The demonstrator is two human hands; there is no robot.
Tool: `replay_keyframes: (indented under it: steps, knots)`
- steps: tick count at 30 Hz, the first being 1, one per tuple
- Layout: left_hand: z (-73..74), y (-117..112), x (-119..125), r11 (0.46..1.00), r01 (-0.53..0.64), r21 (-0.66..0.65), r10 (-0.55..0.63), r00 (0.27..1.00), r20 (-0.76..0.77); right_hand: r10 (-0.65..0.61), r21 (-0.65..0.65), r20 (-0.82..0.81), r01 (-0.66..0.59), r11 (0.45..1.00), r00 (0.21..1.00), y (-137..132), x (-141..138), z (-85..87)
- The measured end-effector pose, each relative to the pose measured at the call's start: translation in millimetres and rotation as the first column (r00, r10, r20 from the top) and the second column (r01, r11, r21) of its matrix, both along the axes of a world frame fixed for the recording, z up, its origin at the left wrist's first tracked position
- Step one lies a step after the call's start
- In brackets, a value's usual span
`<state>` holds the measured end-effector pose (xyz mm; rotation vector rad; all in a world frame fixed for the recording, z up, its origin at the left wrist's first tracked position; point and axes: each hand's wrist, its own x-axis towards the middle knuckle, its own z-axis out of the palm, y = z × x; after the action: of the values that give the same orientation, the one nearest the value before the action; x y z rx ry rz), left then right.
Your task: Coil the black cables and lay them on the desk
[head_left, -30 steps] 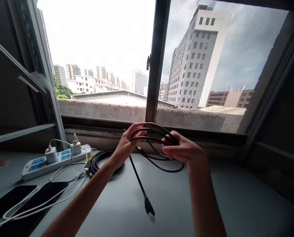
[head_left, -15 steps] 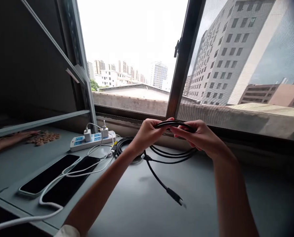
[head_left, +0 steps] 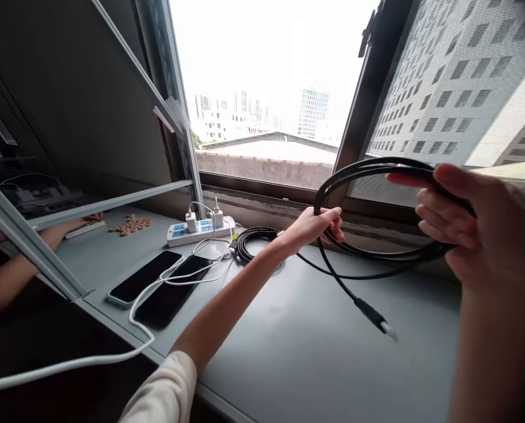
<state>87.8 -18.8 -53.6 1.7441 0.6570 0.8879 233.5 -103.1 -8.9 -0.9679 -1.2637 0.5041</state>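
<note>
I hold a coiled black cable (head_left: 368,170) up in front of the window with both hands. My left hand (head_left: 319,226) grips the left side of the loops, fingers closed round the strands. My right hand (head_left: 474,223), large and close to the camera, pinches the right side of the coil. One loose end with a plug (head_left: 379,322) hangs down just above the grey tabletop (head_left: 306,346).
A second black cable coil (head_left: 253,241) lies on the table beside a white power strip (head_left: 198,229) with chargers. Two dark phones (head_left: 165,285) lie on white charging leads. Another person's arm (head_left: 6,276) rests at far left by small brown pieces (head_left: 132,224).
My view has swung left and closer. My hands have moved apart, stretching the coil wider, and the right hand has risen nearer the camera; the hanging plug end has swung right.
</note>
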Motion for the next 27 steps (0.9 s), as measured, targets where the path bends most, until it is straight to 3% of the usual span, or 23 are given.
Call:
replay_keyframes:
  steps: [3,6,9,12,14,17,19,21,23,27]
  knots:
    - [-3.1,2,2,0.997,-0.06,-0.043,0.056,0.994,-0.089,0.02,0.031,-0.078,-0.018,0.999,0.997,-5,-12,0.4]
    - [-6.0,4,1,0.988,-0.056,-0.143,0.016,0.964,-0.264,0.04,0.079,-0.106,-0.032,0.996,0.994,-6,-21,0.6]
    - [-6.1,5,-3,0.954,0.079,-0.29,-0.202,0.883,-0.423,0.022,0.128,-0.121,-0.007,0.992,0.992,-8,-25,1.2]
    - [-3.7,3,-7,0.855,0.323,-0.406,-0.507,0.686,-0.522,0.005,0.155,-0.138,0.016,0.988,0.99,-15,-27,2.9]
    - [-3.3,0,-8,0.807,0.399,-0.435,-0.586,0.63,-0.51,0.03,0.151,-0.119,-0.012,0.988,0.992,-25,-27,4.2]
    - [-6.9,-6,-2,0.754,0.472,-0.458,-0.63,0.717,-0.298,0.051,0.145,-0.072,-0.041,0.989,0.996,-40,-26,6.3]
    - [-10.6,-9,5,0.746,0.545,-0.384,-0.611,0.789,-0.068,0.02,0.148,-0.049,-0.013,0.989,0.999,-46,-24,7.8]
    - [-13.3,-11,11,0.803,0.544,-0.244,-0.527,0.839,0.137,-0.012,0.16,-0.071,0.023,0.987,0.997,-43,-21,9.0]
    - [-13.7,-11,15,0.868,0.473,-0.149,-0.419,0.86,0.29,0.011,0.178,-0.156,0.017,0.984,0.988,-32,-18,9.0]
    - [-7.4,-8,12,0.952,0.287,-0.11,-0.201,0.852,0.484,0.131,0.205,-0.392,-0.053,0.977,0.911,9,-11,2.4]
